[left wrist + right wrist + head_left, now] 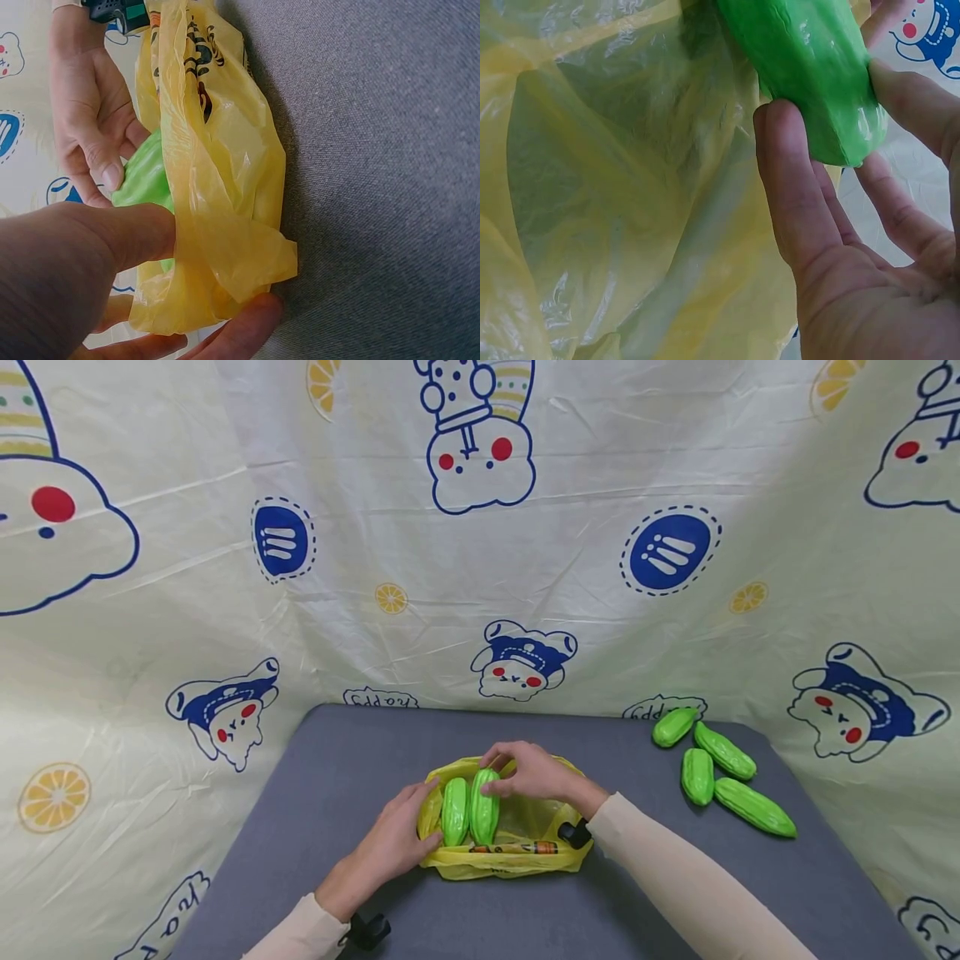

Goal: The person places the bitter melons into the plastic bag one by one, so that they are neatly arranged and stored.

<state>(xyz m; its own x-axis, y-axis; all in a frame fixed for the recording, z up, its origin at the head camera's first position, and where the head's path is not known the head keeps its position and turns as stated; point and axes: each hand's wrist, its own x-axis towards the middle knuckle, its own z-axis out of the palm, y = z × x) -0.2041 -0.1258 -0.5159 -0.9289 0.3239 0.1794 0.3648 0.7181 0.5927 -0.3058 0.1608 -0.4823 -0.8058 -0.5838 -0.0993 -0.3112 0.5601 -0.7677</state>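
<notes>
A yellow plastic bag [506, 863] lies with its mouth spread wide on the table. Two glossy green ridged gourds are side by side in its left part. My right hand [531, 771] reaches over the far rim and pinches the upper end of the right-hand gourd [484, 817]; in the right wrist view, thumb and fingers are around that gourd's end [810, 67]. The other gourd [454, 814] leans beside it. My left hand [393, 833] grips the bag's left side, and in the left wrist view its thumb lies along the rim with fingers outside the yellow film [225, 180].
Several more green gourds [753, 807] lie loosely grouped at the right rear of the grey table [360, 747]. A white printed curtain [585, 585] hangs behind and along both sides. Dark wrist devices [575, 834] are on both forearms.
</notes>
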